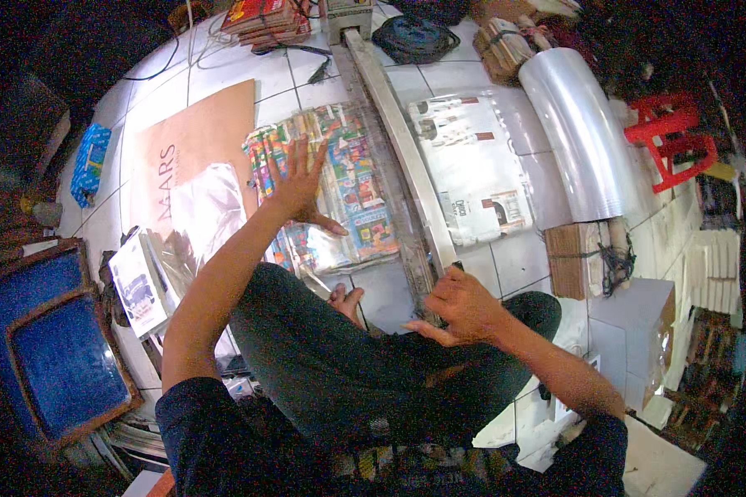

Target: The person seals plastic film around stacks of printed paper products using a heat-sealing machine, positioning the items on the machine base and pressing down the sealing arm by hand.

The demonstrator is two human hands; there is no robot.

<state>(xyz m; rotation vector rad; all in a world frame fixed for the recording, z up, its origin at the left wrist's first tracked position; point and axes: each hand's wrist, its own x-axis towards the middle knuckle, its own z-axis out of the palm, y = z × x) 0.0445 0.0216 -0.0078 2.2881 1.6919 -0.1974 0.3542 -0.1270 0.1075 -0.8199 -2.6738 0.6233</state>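
Left hand (297, 194) steadying printed packaging (361, 195), fingers wide — right hand (466, 306) gripping metal bar (402, 149); next move likely needing packaging flat.

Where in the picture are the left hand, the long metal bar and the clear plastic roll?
Left hand (297, 195): head view, back of the hand.
Long metal bar (400, 149): head view, middle of its length.
Clear plastic roll (570, 131): head view, middle of its side.

The bar (402, 141) is smooth metal, patterned bundle (360, 190) and roll (568, 124) glossy plastic, brown sheet (215, 116) matt paper.
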